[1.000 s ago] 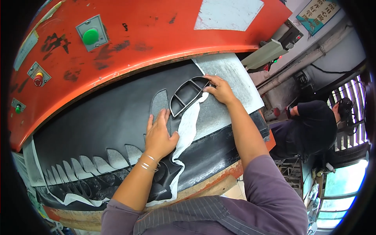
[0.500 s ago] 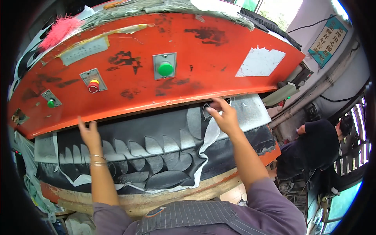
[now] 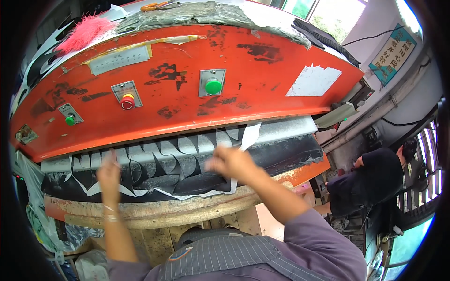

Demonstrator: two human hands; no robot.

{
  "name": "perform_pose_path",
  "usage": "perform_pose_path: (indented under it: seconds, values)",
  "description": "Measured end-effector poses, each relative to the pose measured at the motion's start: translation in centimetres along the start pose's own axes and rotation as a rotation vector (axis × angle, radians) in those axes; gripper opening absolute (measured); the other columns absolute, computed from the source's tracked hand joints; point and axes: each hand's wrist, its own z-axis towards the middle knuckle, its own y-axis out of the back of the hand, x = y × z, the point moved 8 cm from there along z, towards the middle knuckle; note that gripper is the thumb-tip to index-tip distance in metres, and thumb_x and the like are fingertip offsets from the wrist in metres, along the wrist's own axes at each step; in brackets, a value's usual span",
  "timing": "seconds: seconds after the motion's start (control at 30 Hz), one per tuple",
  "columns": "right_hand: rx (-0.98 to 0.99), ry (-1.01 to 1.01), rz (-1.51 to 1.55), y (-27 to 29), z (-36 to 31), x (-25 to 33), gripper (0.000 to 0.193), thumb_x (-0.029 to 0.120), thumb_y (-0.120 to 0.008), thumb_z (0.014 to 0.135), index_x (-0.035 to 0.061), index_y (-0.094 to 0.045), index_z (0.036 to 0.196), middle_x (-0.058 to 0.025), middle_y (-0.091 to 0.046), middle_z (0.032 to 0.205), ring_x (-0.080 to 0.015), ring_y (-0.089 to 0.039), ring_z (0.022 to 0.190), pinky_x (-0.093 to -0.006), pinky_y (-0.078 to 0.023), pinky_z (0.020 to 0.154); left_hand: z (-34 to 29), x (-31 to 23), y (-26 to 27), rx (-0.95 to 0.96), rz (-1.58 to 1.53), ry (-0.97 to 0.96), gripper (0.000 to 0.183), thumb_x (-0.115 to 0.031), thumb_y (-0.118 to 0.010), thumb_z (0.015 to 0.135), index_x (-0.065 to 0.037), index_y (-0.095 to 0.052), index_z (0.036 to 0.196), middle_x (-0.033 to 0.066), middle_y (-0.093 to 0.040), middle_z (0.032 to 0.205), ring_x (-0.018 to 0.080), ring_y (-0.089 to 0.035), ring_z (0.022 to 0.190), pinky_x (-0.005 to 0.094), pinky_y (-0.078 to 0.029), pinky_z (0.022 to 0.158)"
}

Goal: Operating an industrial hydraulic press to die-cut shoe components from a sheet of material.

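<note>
A black sheet (image 3: 199,183) with a ragged white edge and a row of curved, leaf-shaped cut-outs lies across the bed of an orange-red machine. Over its left part is my left hand (image 3: 109,172), its fingers smeared by motion. My right hand (image 3: 230,164) is over the right part, beside a raised white strip (image 3: 251,134) of the sheet's edge. Its fingers are bent but blurred, so a hold on the sheet cannot be made out. The sheet's far side disappears beneath the machine's front panel (image 3: 168,110).
The panel carries a red button (image 3: 127,102), a large green button (image 3: 213,86) and a small green button (image 3: 70,120). Pink fluffy material (image 3: 89,33) and orange-handled scissors (image 3: 157,6) lie on top. A worn pale rail (image 3: 164,215) borders the bed. Another person (image 3: 368,180) is at right.
My right hand has come left and nearer from the sheet's far right corner. The left hand has dropped nearer me. The sheet's cut-outs look more upright and bunched; my view has shifted slightly.
</note>
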Motion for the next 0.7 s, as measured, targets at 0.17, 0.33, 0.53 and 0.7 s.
perform_pose_path:
  seconds: [0.17, 0.33, 0.53, 0.7]
  values:
    - [0.174, 0.255, -0.080, -6.9, -11.8, 2.8, 0.037, 0.029, -0.071, 0.073, 0.0028, -0.060, 0.098, -0.0156, -0.060, 0.094, -0.0320, -0.060, 0.090, -0.0410, -0.049, 0.079, -14.4, -4.0, -11.7, 0.524, 0.154, -0.137, 0.017, -0.020, -0.065, 0.079, -0.005, -0.070, 0.086, 0.0133, -0.068, 0.086, 0.0297, -0.064, 0.080, 0.0363, -0.051, 0.074]
    - [0.053, 0.181, -0.191, -8.0, -11.6, 2.1, 0.029, 0.011, -0.068, 0.063, 0.0036, -0.060, 0.090, -0.0118, -0.060, 0.086, -0.0267, -0.061, 0.083, -0.0360, -0.050, 0.075, -15.8, -6.2, -13.6, 0.446, 0.327, -0.288, 0.014, -0.016, -0.065, 0.077, -0.004, -0.069, 0.082, 0.0134, -0.064, 0.079, 0.0331, -0.059, 0.077, 0.0403, -0.048, 0.071]
    - [0.249, 0.114, -0.142, -9.0, -11.3, 0.8, 0.048, 0.023, -0.080, 0.059, 0.0059, -0.062, 0.099, -0.0100, -0.061, 0.094, -0.0276, -0.061, 0.092, -0.0379, -0.050, 0.079, -15.3, -4.8, -14.2, 0.465, 0.280, -0.252, 0.013, -0.015, -0.067, 0.075, -0.003, -0.070, 0.077, 0.0127, -0.064, 0.075, 0.0322, -0.059, 0.072, 0.0402, -0.047, 0.067]
    - [0.216, -0.375, 0.283, -4.1, -5.3, -7.4, 0.056, 0.039, -0.074, 0.077, 0.0024, -0.060, 0.116, -0.0189, -0.063, 0.108, -0.0361, -0.060, 0.101, -0.0402, -0.048, 0.086, -12.5, -2.9, -14.8, 0.985, 0.203, -0.061, 0.018, -0.020, -0.066, 0.080, -0.003, -0.071, 0.080, 0.0134, -0.069, 0.082, 0.0305, -0.066, 0.076, 0.0364, -0.052, 0.073]
